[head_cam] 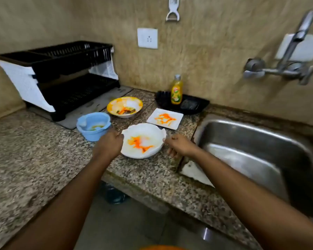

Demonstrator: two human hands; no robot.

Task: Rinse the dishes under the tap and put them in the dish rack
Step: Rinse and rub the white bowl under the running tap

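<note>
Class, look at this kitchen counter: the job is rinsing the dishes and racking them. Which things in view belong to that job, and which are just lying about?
Belong to the job:
white bowl, held by left hand and right hand
blue bowl
yellow bowl
square plate
tap
sink
dish rack

Lying about:
soap bottle
black tray
peeler
socket

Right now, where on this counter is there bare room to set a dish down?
Bare granite lies left of the blue bowl, in front of the dish rack, and along the front edge below the white bowl. It is crowded between the rack and the sink.
</note>
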